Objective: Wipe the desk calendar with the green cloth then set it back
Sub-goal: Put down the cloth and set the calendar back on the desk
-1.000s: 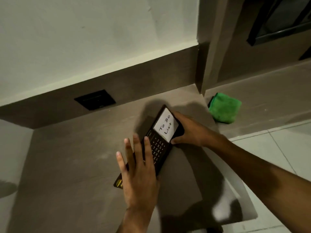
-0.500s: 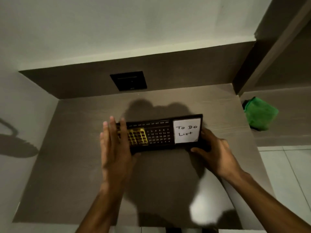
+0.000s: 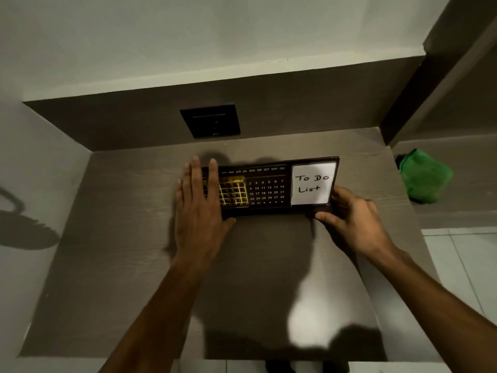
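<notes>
The dark desk calendar (image 3: 266, 188) stands on the brown desk (image 3: 129, 265), facing me, with month names, date numbers, a yellow grid and a white "To Do List" note at its right end. My left hand (image 3: 200, 208) lies flat with fingers stretched over the calendar's left end. My right hand (image 3: 352, 219) grips the calendar's lower right corner, thumb in front. The green cloth (image 3: 423, 175) lies crumpled on the lower ledge to the right, apart from both hands.
A black wall socket plate (image 3: 211, 120) sits in the brown back panel behind the calendar. Walls close the desk on the left and back. A pillar (image 3: 441, 74) rises at the back right. Pale floor tiles (image 3: 468, 259) show beyond the desk's right edge.
The calendar turned from a slanted pose to square and facing me, near the desk's back. Both hands stayed on its ends. My view shifted left, so the cloth now sits at the right edge.
</notes>
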Demonstrator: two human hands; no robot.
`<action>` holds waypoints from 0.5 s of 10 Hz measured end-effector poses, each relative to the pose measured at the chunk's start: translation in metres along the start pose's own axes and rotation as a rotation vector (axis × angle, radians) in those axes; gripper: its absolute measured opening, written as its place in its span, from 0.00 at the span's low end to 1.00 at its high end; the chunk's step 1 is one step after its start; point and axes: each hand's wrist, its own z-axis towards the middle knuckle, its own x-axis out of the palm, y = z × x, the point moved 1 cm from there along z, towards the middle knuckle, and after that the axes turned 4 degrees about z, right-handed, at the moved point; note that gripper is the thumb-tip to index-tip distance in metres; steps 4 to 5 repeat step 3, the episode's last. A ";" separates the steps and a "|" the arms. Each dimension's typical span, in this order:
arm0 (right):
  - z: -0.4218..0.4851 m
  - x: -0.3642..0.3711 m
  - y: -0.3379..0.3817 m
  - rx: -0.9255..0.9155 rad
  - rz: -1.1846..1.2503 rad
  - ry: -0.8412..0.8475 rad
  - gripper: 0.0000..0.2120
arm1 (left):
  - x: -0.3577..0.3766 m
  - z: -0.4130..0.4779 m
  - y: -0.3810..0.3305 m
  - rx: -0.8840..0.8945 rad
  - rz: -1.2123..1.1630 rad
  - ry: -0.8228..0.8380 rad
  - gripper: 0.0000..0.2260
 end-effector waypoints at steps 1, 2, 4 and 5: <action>0.002 -0.002 0.003 0.000 0.026 0.005 0.32 | -0.004 -0.003 -0.001 0.000 0.027 -0.009 0.64; -0.005 -0.009 0.010 0.034 0.049 -0.028 0.36 | -0.011 -0.009 0.001 -0.027 0.086 -0.067 0.67; -0.022 -0.045 0.041 0.028 0.204 -0.191 0.36 | -0.031 -0.026 0.008 -0.032 0.085 -0.123 0.64; -0.022 -0.045 0.041 0.028 0.204 -0.191 0.36 | -0.031 -0.026 0.008 -0.032 0.085 -0.123 0.64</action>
